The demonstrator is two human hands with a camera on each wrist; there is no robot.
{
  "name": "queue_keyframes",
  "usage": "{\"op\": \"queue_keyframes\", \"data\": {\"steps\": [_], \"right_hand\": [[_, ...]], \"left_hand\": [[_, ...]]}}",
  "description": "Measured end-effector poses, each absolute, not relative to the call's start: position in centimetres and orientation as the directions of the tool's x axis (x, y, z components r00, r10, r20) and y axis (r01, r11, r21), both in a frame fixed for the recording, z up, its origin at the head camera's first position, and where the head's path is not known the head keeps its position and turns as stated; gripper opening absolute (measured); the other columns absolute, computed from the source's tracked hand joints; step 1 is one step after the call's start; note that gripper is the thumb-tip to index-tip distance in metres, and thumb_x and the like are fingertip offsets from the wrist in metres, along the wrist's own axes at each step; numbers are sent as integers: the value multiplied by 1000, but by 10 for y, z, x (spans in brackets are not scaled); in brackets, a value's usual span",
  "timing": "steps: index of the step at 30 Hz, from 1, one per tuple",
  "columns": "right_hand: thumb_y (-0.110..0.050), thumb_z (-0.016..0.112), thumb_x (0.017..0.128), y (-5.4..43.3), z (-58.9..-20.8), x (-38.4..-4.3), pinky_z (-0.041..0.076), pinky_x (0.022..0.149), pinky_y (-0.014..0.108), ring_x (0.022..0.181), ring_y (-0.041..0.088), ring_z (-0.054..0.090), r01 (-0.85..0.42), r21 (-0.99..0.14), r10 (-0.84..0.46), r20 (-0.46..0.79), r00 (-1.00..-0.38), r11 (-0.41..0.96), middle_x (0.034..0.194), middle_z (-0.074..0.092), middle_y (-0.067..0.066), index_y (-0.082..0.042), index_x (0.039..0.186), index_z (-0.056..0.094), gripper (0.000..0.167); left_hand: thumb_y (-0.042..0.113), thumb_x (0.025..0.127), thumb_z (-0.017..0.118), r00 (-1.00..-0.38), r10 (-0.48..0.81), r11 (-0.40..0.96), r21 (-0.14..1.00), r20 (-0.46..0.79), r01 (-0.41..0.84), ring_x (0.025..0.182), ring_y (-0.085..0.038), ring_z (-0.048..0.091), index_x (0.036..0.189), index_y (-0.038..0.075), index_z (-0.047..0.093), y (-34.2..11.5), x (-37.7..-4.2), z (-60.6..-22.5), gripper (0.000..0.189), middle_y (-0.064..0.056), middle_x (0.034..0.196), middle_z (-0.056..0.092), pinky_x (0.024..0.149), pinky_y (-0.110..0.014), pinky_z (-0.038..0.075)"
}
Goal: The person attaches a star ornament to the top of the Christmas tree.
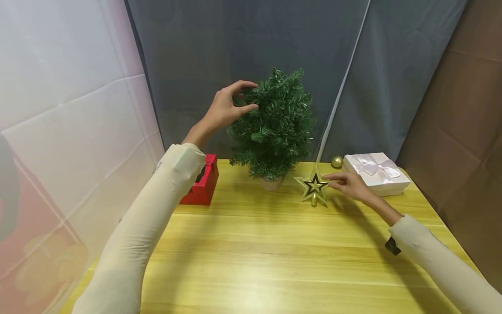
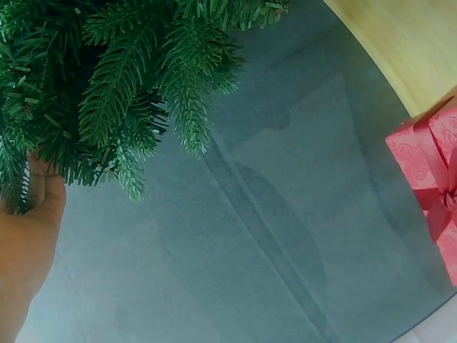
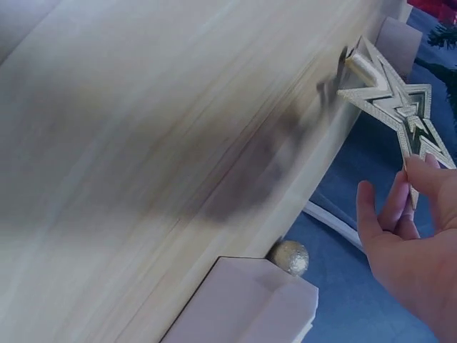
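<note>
A green artificial Christmas tree [image 1: 280, 126] stands at the back of the table, its pale base [image 1: 271, 185] partly covered by branches. My left hand [image 1: 227, 104] is at its upper left side, thumb and fingers spread apart among the outer branches. Needles hide some fingertips in the left wrist view. A gold star tree topper [image 1: 315, 185] with a tube at its bottom is right of the tree. My right hand [image 1: 348, 185] pinches one point of it between thumb and fingers. In the right wrist view, the star [image 3: 408, 118] is tilted close over the wood.
Behind my left forearm, a red gift box [image 1: 203, 187] sits on the wooden table [image 1: 255, 257]. A white gift box [image 1: 378, 174] with a pale bow is at the back right, beside a gold ball [image 1: 337, 162]. Grey cloth [image 1: 204, 52] hangs behind the table.
</note>
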State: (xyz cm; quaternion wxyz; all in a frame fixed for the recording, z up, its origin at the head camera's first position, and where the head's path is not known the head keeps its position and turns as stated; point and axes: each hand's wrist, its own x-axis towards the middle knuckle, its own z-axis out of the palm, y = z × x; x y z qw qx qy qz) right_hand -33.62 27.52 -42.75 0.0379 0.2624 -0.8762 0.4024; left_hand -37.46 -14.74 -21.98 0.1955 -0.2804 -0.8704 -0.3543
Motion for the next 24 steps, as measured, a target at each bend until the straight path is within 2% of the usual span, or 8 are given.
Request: {"op": "queue_keyframes", "data": {"steps": [4, 6, 13, 20, 24], "right_hand": [[-3, 71, 98, 277, -422, -334, 58, 68, 25, 85, 12, 74, -471, -685, -412, 265, -872, 556, 121, 71, 25, 0, 125, 74, 27], [-4, 70, 99, 278, -417, -333, 56, 67, 23, 84, 6, 72, -472, -682, -411, 267, -872, 559, 123, 71, 25, 0, 125, 74, 27], [-5, 69, 100, 284, -395, -330, 52, 63, 21, 77, 3, 67, -467, -676, -407, 261, -875, 570, 122, 72, 24, -1, 126, 74, 27], [-7, 69, 101, 288, -376, -328, 48, 61, 20, 71, 8, 59, -486, -638, -409, 278, -869, 597, 122, 72, 21, -3, 127, 74, 27], [-7, 69, 101, 290, -364, -326, 47, 60, 19, 69, 5, 56, -505, -618, -413, 300, -860, 603, 120, 73, 21, -3, 126, 75, 26]], "left_hand": [[27, 95, 79, -766, 347, 591, 508, 541, 627, 118, -18, 59, 146, 26, 59, -148, -373, -220, 55, 5, 150, 56, 94, -40, 51], [27, 95, 79, -763, 349, 587, 509, 544, 630, 117, -19, 59, 146, 26, 59, -148, -373, -220, 55, 4, 149, 56, 94, -41, 51], [28, 95, 80, -763, 344, 583, 512, 548, 631, 118, -18, 58, 146, 27, 60, -147, -371, -220, 55, 5, 149, 57, 96, -41, 50], [29, 95, 79, -764, 345, 585, 512, 545, 629, 117, -17, 59, 146, 27, 59, -147, -372, -221, 55, 6, 149, 56, 92, -39, 51], [29, 95, 79, -764, 341, 584, 513, 547, 629, 116, -17, 58, 146, 28, 59, -148, -372, -222, 55, 6, 149, 56, 91, -39, 51]]}}
